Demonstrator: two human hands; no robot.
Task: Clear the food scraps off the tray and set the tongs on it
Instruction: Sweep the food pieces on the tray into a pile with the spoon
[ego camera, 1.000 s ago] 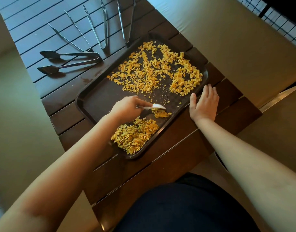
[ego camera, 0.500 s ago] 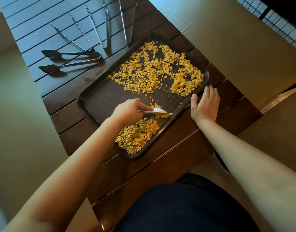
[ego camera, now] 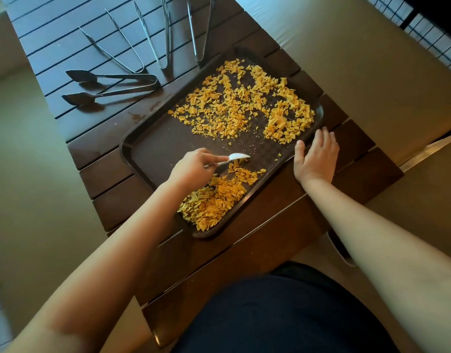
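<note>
A dark brown tray point(ego camera: 153, 149) lies slantwise on a slatted wooden table point(ego camera: 112, 179). Orange-yellow food scraps point(ego camera: 234, 108) are scattered over its far half, and a gathered heap point(ego camera: 211, 202) sits in its near corner. My left hand point(ego camera: 194, 166) grips a small white spoon point(ego camera: 238, 157) whose bowl touches scraps just above the heap. My right hand point(ego camera: 316, 156) rests flat on the table against the tray's right rim, fingers straight. Several metal tongs point(ego camera: 112, 84) lie on the table beyond the tray's far left side.
The tongs fan out over the far slats, one thin pair point(ego camera: 199, 29) ending right at the tray's far rim. A pale cushioned seat point(ego camera: 359, 59) runs along the table's right side. My dark-clothed lap point(ego camera: 283, 314) is below the near table edge.
The spoon has dragged a small bunch of scraps a little closer to the near heap. My right hand has stayed against the tray's rim.
</note>
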